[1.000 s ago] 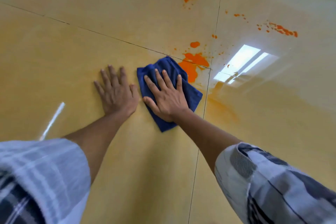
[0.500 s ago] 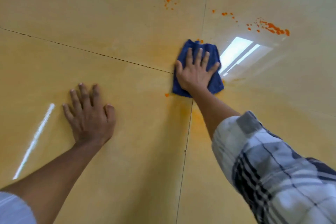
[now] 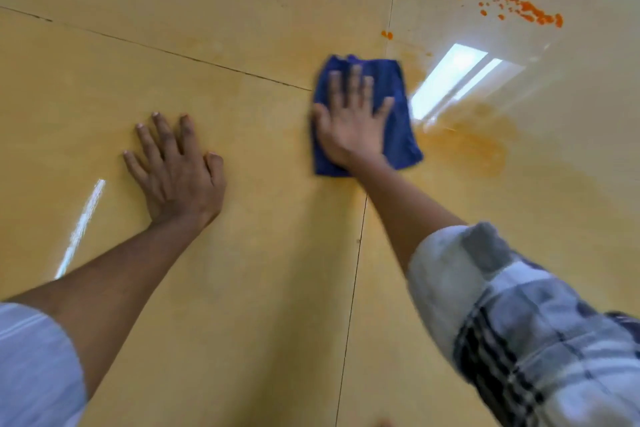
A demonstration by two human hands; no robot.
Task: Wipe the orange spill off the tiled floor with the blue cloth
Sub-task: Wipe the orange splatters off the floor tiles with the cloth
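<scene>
Left hand (image 3: 176, 170) flat on tiled floor (image 3: 242, 288), fingers spread, holding nothing. Right hand (image 3: 353, 125) nearer the mess, fingers straight and spread, pressing blue cloth (image 3: 394, 107) flat at the tile joint. Remaining orange spill (image 3: 533, 12) up and right of the cloth, apart, strung rightward; faint smear (image 3: 467, 146) just beside its right edge.

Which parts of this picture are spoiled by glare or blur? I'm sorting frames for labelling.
Head view: a bright window reflection glares on the glossy floor just right of the blue cloth; a thinner streak lies near the left hand. The right hand and checked sleeve are motion-blurred; the orange splatter stays readable.
</scene>
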